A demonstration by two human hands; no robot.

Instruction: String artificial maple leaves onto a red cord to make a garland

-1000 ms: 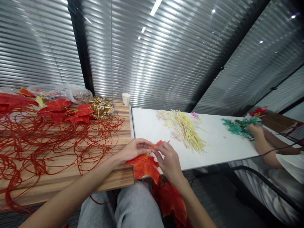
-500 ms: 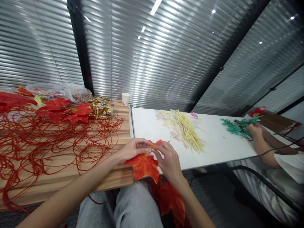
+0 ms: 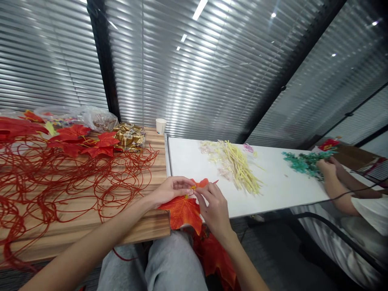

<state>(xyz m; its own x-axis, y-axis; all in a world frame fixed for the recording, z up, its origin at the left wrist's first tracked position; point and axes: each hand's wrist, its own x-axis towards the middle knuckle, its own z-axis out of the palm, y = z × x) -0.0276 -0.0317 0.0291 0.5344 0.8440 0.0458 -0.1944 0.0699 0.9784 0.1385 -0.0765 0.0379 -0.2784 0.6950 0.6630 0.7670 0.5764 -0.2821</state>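
Observation:
An orange-red artificial maple leaf hangs below my hands at the seam between the two tables. My left hand pinches the yellow stem near the top of that leaf. Close against it, my right hand has thumb and fingertips together at the same stem; a second orange leaf shows behind the fingers. The exact grip at the stem is partly hidden by my fingers. More red maple leaves hang below the table edge beside my knee.
Tangled red cord covers much of the wooden table. Behind it are red leaves, a gold wrapper and a paper cup. Yellow strips lie on the white table. A co-worker's hands hold green foliage.
My hands stay at the stem, with only a slight shift of the right fingers. The leaves below the table edge have swung a little. The co-worker's hands have moved slightly.

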